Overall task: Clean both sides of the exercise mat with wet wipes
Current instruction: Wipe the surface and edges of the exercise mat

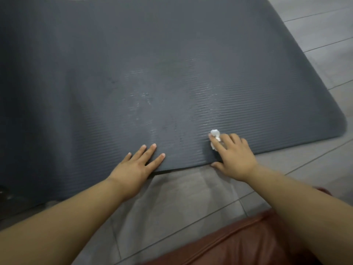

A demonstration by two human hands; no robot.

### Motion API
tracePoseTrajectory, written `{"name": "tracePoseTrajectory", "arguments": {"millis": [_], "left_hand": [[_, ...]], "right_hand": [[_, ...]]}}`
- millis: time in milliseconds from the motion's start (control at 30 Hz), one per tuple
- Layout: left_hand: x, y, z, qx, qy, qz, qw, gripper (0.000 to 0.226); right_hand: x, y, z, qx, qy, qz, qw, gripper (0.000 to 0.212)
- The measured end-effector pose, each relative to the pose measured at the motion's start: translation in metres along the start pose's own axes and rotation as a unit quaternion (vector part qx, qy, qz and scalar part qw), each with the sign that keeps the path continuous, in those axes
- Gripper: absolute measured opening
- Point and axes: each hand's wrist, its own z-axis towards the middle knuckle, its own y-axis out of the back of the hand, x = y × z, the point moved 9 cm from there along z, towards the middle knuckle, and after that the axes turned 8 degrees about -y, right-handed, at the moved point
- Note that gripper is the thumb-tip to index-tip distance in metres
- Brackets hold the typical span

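A dark grey ribbed exercise mat (pixel 145 60) lies flat on the tiled floor and fills most of the view. Faint pale wet streaks mark its middle. My left hand (pixel 136 167) rests flat near the mat's front edge, fingers straight and spread. To its right, my right hand (pixel 234 155) presses a small crumpled white wet wipe (pixel 215 134) onto the mat. The fingers lie over the wipe and hide most of it, while the thumb reaches down to the mat's front edge.
Grey floor tiles (pixel 172 203) run in front of the mat and along its right side. A reddish-brown cushion-like surface (pixel 238 245) sits at the bottom right, below my right forearm.
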Motion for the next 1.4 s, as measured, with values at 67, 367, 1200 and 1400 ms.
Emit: {"name": "tracePoseTrajectory", "arguments": {"millis": [67,367,1200,1400], "left_hand": [[0.005,-0.01,-0.005,0.019,0.026,0.003,0.999,0.089],[0.023,-0.014,-0.013,0.029,0.087,0.063,0.994,0.12],[0.038,0.107,-0.102,0.141,0.074,0.324,0.933,0.071],[0.071,0.064,-0.124,0.24,0.092,0.225,0.94,0.064]], "right_hand": [[0.022,0.002,0.0,-0.013,0.059,-0.011,0.998,0.07],[-0.029,-0.009,0.011,0.031,-0.07,0.036,0.996,0.062],[0.011,0.053,-0.035,0.034,-0.056,0.071,0.995,0.041],[0.096,0.04,-0.019,0.059,0.048,0.068,0.995,0.041]]}}
